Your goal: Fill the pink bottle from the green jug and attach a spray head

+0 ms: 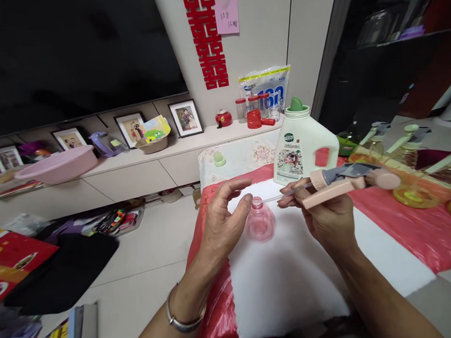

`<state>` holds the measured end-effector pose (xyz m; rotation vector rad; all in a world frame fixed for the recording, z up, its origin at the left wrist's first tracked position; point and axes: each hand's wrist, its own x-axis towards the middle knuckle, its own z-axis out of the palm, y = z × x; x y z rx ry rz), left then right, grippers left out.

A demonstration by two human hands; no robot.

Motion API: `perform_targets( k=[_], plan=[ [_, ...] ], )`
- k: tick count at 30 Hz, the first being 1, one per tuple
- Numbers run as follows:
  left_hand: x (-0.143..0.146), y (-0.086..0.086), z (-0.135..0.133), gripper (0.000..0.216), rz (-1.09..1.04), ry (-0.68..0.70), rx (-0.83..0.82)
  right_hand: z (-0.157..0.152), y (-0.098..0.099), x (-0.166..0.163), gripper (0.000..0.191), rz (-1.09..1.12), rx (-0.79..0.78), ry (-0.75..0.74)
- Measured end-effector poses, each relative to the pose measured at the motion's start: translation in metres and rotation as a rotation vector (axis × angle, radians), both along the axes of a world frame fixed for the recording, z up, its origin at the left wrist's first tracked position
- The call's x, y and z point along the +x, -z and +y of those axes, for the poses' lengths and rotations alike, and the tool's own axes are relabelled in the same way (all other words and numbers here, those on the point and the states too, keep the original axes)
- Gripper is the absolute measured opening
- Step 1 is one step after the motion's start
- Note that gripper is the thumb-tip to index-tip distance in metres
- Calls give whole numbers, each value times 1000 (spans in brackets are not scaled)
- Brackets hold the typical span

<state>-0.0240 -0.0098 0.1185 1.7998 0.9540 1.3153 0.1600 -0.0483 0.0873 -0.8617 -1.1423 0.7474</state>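
On the white cloth [290, 281] at the near edge of the desk [411, 240] stands a small pink bottle [260, 222], upright with its neck open. The left hand [222, 221] curls loosely around the bottle's left side, thumb tip touching the neck, fingers bent and narrow but not clamped over it. The right hand [325, 217] is closed around a pink and grey spray trigger [345, 181], held roughly level, with its thin clear tube [282, 195] reaching left so the tip meets the bottle's mouth.

Just behind the hands, a white detergent jug [302, 145] with a green cap stands on the red plastic sheet [418, 225] that covers the desk under the cloth; it is close to the trigger's far side. To the right, several bottles of yellowish liquid [412, 176] with pale spray heads crowd near the trigger's nozzle end. A small green cap [219, 159] lies on the patterned cloth further back.

Beyond the desk, a low cabinet [136, 170] along the wall carries framed photos [186, 118], a pink basin [57, 164], red-lidded jars [255, 113] and a printed bag [272, 89]. A dark screen [74, 56] hangs above. Clutter lies on the floor [147, 262] at left.
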Motion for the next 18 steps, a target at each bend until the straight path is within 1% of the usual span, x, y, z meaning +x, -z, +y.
perform_targets(
  k=[3,7,10,13,15,18],
  plan=[
    [1,1,1,22,-4,8,-23,0,1,1,47,14,1,29],
    [0,9,6,20,3,6,-49,0,-1,1,49,23,-11,68],
    [1,16,7,19,-10,6,-116,5,0,-2,52,-21,-38,36],
    [3,20,3,22,-13,51,-137,12,5,-9,55,-124,-96,2],
    [6,20,-2,34,-9,100,-133,16,9,-15,55,-189,-101,7],
    [9,17,-12,74,-39,116,-126,19,15,-21,53,-276,-90,37]
  ],
)
